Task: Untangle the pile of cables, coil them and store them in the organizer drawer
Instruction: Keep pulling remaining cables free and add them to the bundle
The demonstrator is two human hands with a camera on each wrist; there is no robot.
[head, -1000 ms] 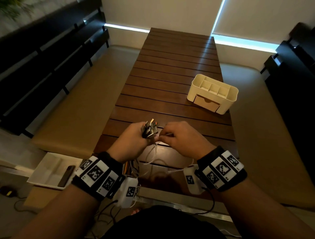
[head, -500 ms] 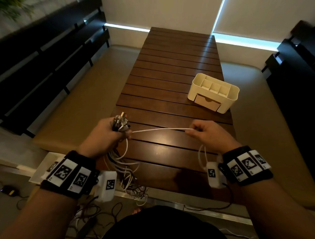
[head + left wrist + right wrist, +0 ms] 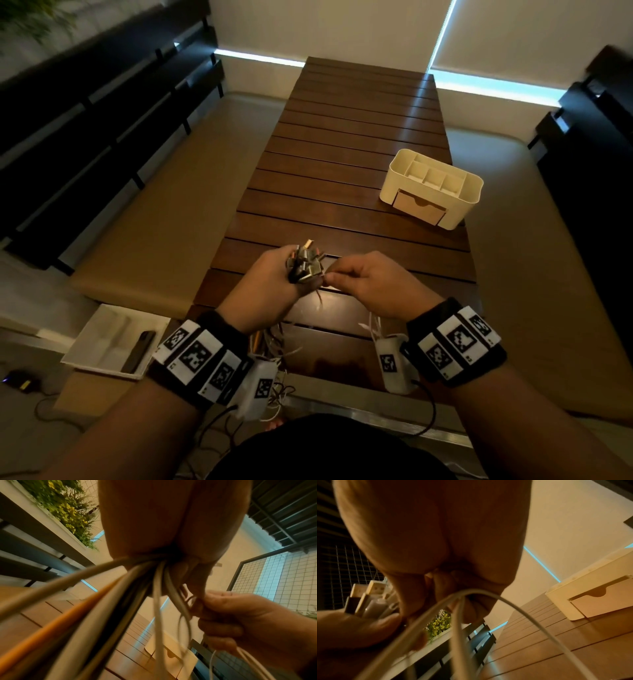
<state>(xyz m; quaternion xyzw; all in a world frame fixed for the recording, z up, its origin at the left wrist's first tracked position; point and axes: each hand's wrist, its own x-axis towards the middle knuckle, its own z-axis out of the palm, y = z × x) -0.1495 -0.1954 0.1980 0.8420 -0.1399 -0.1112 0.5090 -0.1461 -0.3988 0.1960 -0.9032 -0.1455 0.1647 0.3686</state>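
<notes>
My left hand grips the bundle of cables above the desk's near end, plugs pointing up and away, cords hanging down. My right hand pinches a white cable beside it. Farther right stands the organizer, drawer closed.

A long slatted wooden table runs away toward the blinds, with thin strips of daylight at their lower edges. Tan cushioned benches sit along both sides of it. On the floor to the left lies a white tray holding a dark phone. A planter of yellow-flowered greenery sits up on the left.
</notes>
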